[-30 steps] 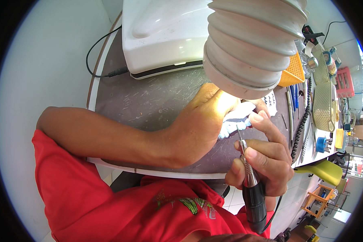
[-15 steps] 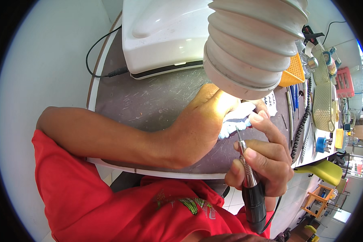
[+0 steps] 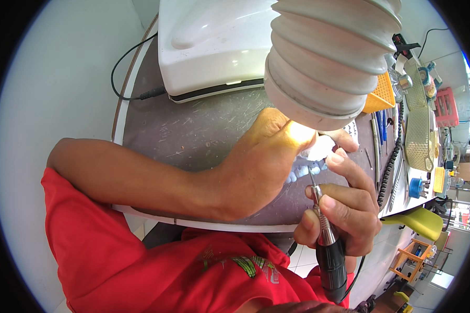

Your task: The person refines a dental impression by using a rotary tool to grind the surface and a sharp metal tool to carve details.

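Observation:
Under the hose nozzle, my left hand (image 3: 261, 161) is closed around a dental model with a white base (image 3: 317, 149) and a row of pale blue teeth (image 3: 299, 173). Part of the model is hidden behind its fingers. My right hand (image 3: 352, 206) grips a rotary handpiece (image 3: 330, 261) with a silver front and a black body, held like a pen. Its thin bur (image 3: 312, 176) points up at the teeth; I cannot tell whether it touches them. The right fingertips rest close to the model's right side.
A ribbed white suction hose (image 3: 329, 57) hangs over the hands. Behind stands a glossy white machine (image 3: 214, 52) on the scratched dark worktop (image 3: 162, 122). On the right lie a yellow basket (image 3: 380, 94), blue-handled tools (image 3: 382, 125) and a coiled black cord (image 3: 390, 172). A yellow-green chair (image 3: 418, 223) stands beyond.
My left hand has turned the dental model, so less of its white base shows and the teeth look dimmer. The handpiece tip has shifted slightly right and down.

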Available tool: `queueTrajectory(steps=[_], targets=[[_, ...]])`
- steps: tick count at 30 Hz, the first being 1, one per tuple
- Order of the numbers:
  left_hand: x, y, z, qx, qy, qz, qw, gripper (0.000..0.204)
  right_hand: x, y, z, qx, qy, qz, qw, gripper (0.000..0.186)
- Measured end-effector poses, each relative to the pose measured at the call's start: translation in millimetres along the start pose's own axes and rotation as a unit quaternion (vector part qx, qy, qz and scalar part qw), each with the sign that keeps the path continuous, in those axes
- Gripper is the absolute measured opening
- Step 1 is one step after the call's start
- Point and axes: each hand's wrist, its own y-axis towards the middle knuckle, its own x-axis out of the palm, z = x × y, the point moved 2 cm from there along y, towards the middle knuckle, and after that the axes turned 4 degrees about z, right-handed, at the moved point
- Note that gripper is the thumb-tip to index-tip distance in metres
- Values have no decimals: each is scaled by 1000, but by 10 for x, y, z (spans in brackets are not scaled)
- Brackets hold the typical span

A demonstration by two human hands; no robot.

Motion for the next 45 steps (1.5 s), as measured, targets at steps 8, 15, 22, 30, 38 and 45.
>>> queueTrajectory(steps=[8,15,22,30,38,45], targets=[[-15,9,0,11,28,0,1000,32,-23,10,-27,2,-10,0,1000,26],[-98,3,-29,1,64,-83,994,67,-3,11,-20,5,-11,-2,1000,27],[-108,37,-16,15,85,-87,992,60,11,-13,29,-9,8,14,1000,30],[-66,12,-21,8,96,-49,994,58,2,9,-4,-11,-5,-4,1000,29],[-64,-26,12,-11,161,-9,987,58,38,9,27,-16,-1,11,1000,27],[-56,-3,3,3,159,-27,987,57,23,4,41,-33,-8,10,999,28]])
